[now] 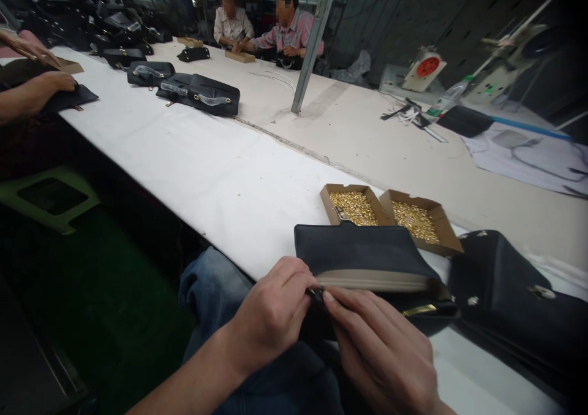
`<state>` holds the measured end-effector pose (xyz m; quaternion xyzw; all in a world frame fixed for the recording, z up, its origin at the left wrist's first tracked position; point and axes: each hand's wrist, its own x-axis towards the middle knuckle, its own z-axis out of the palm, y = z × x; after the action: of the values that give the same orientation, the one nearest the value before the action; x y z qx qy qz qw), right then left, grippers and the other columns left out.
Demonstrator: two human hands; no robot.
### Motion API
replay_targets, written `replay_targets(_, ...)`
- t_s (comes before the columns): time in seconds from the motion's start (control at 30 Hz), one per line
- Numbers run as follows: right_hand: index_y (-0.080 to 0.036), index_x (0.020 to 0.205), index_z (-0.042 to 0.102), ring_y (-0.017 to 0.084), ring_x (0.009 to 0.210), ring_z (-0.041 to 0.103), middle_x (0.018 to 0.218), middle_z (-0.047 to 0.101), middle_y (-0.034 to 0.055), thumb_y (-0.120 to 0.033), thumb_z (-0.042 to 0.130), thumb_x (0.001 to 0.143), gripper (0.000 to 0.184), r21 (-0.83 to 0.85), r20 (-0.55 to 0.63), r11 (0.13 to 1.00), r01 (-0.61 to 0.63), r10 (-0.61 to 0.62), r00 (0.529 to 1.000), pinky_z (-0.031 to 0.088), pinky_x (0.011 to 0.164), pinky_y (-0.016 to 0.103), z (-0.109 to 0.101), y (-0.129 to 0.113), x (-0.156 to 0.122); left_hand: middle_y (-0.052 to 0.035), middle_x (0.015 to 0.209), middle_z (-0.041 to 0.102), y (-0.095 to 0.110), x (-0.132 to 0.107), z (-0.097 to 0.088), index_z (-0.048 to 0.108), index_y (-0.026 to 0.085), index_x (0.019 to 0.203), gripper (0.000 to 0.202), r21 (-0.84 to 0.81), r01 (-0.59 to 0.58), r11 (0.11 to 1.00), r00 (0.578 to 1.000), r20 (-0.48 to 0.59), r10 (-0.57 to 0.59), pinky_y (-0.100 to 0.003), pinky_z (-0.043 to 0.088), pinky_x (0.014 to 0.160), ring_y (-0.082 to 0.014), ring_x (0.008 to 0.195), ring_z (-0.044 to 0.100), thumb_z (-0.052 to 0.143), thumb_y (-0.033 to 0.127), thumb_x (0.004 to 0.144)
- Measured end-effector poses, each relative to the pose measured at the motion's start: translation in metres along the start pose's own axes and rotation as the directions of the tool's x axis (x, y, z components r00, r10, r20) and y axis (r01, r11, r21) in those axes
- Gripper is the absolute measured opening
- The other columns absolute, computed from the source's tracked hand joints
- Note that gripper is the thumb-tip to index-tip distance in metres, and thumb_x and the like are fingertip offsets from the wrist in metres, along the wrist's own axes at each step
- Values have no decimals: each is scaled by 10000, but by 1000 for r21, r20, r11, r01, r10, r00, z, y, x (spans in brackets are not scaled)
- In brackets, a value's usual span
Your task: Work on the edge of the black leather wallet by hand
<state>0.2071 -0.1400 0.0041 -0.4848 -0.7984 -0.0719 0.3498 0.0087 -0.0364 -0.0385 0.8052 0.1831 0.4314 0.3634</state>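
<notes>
A black leather handbag [362, 252] lies at the near edge of the white table [206, 170], in the lower centre of the frame. Its flap is smooth, with a pale grey lining edge beneath and a gold bar [419, 310] on the front. The left hand [271, 311] and right hand [381, 347] meet at its left corner, fingertips pinching a small dark fitting [316, 293]. Just behind stand two cardboard trays [448, 228] of gold hardware. At upper right, a red round label [427, 66] is too small to read.

A handbag workshop: black bags [214, 96] and 2 boxes of gold fittings [416, 219] lie on the long white table [184, 157], workers [289, 32] seated at its far end.
</notes>
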Motion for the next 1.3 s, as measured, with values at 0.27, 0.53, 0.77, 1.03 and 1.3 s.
replay_targets(0.27, -35, 1361, 772, 314, 1324, 746, 1381, 778, 221, 151, 704, 1027, 388, -9, 62, 1000, 10, -9, 998, 636, 1108, 464, -5, 1, -8, -217, 1325, 672, 3, 0, -12, 710, 67, 1376, 310, 238, -174, 955, 979, 150, 141, -477, 734, 1069, -328, 1306, 678, 529, 20, 1130)
replay_targets(0.53, -85, 1309, 790, 247, 1222, 776, 1309, 812, 158, 119, 719, 1058, 332, -16, 28, 1000, -10, 11, 1000, 648, 1041, 388, -4, 0, -2, -207, 1133, 731, 4, 1, -2, 726, 11, 1141, 165, 300, -250, 921, 966, 13, 258, -481, 759, 1028, -323, 1173, 739, 572, -26, 1091)
replay_targets(0.77, -103, 1251, 794, 245, 1195, 802, 1304, 817, 151, 78, 744, 1069, 262, 13, 53, 1000, -25, 25, 998, 666, 1027, 375, -8, 6, -7, -202, 1111, 739, 3, 5, -3, 724, 26, 1122, 187, 299, -291, 909, 955, 41, 293, -480, 765, 994, -329, 1160, 739, 548, -29, 1092)
replay_targets(1.03, -79, 1269, 787, 261, 1307, 774, 1314, 811, 174, 128, 679, 1049, 321, 14, 55, 1000, 20, -21, 998, 664, 1140, 380, -8, 8, -9, -204, 1108, 724, 1, 7, -4, 732, 2, 1095, 190, 327, -326, 887, 945, 87, 315, -472, 744, 1030, -335, 1163, 717, 543, -19, 1104)
replay_targets(1.3, -74, 1258, 777, 278, 1202, 793, 1267, 810, 192, 149, 659, 1028, 341, -2, 65, 1000, 27, -26, 998, 711, 1010, 387, -4, 5, -3, -209, 1149, 721, -5, 2, -1, 734, -30, 1192, 224, 273, -311, 910, 950, 57, 307, -487, 736, 1078, -326, 1179, 712, 524, 15, 1127)
